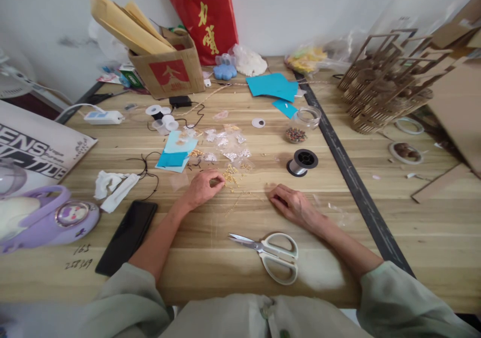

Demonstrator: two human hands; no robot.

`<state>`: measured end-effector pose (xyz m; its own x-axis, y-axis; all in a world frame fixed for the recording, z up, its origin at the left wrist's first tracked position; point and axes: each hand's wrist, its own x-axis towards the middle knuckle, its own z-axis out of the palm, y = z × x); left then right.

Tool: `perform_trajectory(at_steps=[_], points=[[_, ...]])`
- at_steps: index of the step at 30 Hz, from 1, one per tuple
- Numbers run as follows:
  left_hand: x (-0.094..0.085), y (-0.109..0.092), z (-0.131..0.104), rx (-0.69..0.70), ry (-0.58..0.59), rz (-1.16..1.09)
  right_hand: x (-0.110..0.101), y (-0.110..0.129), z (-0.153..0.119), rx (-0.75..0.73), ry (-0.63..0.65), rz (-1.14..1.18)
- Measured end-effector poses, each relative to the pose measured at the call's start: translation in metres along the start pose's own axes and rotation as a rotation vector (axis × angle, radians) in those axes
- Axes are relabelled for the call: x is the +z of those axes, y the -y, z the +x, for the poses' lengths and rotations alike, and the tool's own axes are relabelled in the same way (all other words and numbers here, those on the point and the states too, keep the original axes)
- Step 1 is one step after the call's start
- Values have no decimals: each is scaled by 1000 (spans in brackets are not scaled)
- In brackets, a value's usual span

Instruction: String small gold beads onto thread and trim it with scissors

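Observation:
My left hand [205, 188] rests on the table with thumb and fingertips pinched together, at the edge of a small pile of gold beads [231, 173]. What lies between those fingertips is too small to make out. Across from it, my right hand [295, 205] lies with its fingers curled closed. A thin gold beaded strand [236, 203] bends on the wood between the hands, one end running toward my right fingers; their grip on it is hidden. Nearer my body are scissors [261, 247] with white handles, blades slightly apart. A spool of clear thread [300, 163] stands beyond my right hand.
Small plastic bags [233, 145] and blue cards [175, 158] lie behind the beads. A glass jar [308, 118] stands farther back. On the left are a black phone [127, 236] and a purple bottle [63, 217]. Wooden basket-like pieces [387, 87] stand at right.

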<state>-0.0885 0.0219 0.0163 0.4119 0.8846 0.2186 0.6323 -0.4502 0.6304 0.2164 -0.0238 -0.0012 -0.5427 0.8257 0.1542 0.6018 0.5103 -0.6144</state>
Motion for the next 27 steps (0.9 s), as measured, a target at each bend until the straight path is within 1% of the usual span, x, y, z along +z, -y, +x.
perform_trajectory(at_steps=[6, 11, 15, 22, 24, 27], points=[[2, 0, 0, -194, -48, -217, 0, 0, 0, -4, -9, -16], [5, 5, 1, -266, -57, -370, -1, 1, 0, -6, -10, -15], [7, 6, 2, -292, -67, -440, -1, 2, 0, 3, -7, -21], [10, 10, 0, -288, -53, -499, 0, 0, 0, -7, -3, -14], [9, 11, 0, -285, -51, -485, 0, 0, 0, -8, -2, -12], [8, 10, 0, -264, -50, -408, 0, 0, -1, -3, 3, -16]])
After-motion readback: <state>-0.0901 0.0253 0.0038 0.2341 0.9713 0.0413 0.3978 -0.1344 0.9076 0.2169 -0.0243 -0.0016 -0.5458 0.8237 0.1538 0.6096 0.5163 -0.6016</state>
